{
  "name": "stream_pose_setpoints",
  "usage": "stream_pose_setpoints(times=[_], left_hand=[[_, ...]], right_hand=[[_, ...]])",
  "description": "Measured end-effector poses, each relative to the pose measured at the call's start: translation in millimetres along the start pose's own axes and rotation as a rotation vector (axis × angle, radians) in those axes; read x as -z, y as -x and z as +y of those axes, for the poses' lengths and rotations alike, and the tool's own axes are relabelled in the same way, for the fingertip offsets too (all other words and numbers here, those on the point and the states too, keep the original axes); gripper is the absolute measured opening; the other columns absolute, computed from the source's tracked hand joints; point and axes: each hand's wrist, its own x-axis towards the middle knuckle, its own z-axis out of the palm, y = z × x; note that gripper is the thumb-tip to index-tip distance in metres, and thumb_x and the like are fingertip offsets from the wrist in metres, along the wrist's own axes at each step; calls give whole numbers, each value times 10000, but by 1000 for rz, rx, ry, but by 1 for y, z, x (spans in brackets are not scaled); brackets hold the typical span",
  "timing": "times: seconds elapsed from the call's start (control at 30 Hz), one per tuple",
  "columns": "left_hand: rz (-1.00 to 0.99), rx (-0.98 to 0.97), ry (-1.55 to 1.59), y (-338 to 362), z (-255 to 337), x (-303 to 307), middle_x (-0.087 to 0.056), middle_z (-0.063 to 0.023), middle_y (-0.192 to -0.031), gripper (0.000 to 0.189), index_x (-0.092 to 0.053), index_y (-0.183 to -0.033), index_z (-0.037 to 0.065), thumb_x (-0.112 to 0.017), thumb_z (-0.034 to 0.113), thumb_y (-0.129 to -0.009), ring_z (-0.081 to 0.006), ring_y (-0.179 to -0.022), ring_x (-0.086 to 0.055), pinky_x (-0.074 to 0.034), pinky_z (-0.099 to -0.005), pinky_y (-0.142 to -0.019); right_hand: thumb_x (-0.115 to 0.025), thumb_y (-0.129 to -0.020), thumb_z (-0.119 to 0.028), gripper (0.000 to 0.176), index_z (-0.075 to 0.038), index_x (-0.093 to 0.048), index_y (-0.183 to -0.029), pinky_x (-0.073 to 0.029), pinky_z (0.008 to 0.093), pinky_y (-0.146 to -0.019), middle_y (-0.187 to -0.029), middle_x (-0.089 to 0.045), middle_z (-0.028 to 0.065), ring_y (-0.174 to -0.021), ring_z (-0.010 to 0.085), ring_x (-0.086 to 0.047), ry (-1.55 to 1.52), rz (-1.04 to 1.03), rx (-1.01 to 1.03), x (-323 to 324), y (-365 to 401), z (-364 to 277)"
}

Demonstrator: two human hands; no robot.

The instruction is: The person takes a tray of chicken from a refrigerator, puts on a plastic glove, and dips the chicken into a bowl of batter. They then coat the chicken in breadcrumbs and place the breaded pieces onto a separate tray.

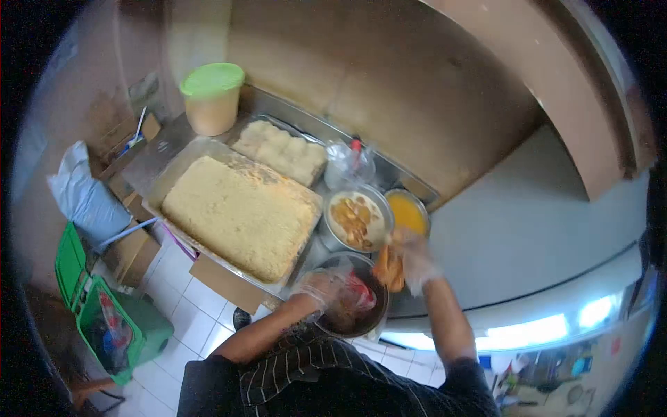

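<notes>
In a clear plastic glove, my right hand [415,258] grips an orange-brown piece of food [390,270] above the right rim of a dark metal bowl [381,316]. My left hand [321,286], also gloved, is over the left side of that bowl, its fingers closed at a blurred red, shiny item [361,292] that I cannot make out. Just beyond, a metal bowl [335,242] contains pale liquid with orange-brown pieces [353,219] in it. Yellow liquid [406,213] fills another round container beside it.
A large tray of pale crumbs [236,215] lies to the left, with a tray of crumb-coated pieces [278,151] behind. A green-lidded tub [212,101] and a plastic bag with something red [349,163] stand along the wall. A green bin [125,326] is on the floor.
</notes>
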Motion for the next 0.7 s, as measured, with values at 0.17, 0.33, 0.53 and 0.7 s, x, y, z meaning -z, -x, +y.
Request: stream_pose_setpoints(times=[0.17,0.33,0.53,0.7], left_hand=[[14,51,151,5,-3,-9,-638,-231,-1080,409,-600,-1194,90,-482,367,-917,-394,-1007,-607,-464,-465,-905],[37,-66,-120,-1,13,2,-628,-187,-1141,472,-529,-1285,147,-576,352,-864,-371,-1023,-607,-465,-460,-914],[-213,-123,-187,-23,10,3,-656,-172,-1072,369,-643,-1118,132,-661,325,-804,-319,-987,-634,-512,-401,-868],[-200,-60,-107,-27,33,12,-676,-183,-978,344,-703,-956,105,-670,395,-774,-369,-936,-643,-519,-436,-836]], right_hand=[[-582,-892,-301,260,-71,-625,-1006,-457,315,-723,-917,-601,62,-839,176,-554,-285,187,-111,-8,-73,0],[-574,-907,-351,380,-22,-621,-1090,-500,323,-781,-1030,-633,95,-971,185,-582,187,225,114,-22,-78,12],[-500,-950,-287,326,-11,-582,-1102,-460,371,-803,-1056,-593,160,-964,240,-581,-135,317,190,-44,78,8],[-504,-910,-222,313,-21,-597,-1131,-468,425,-804,-1001,-649,143,-917,319,-619,334,266,370,-122,136,14]])
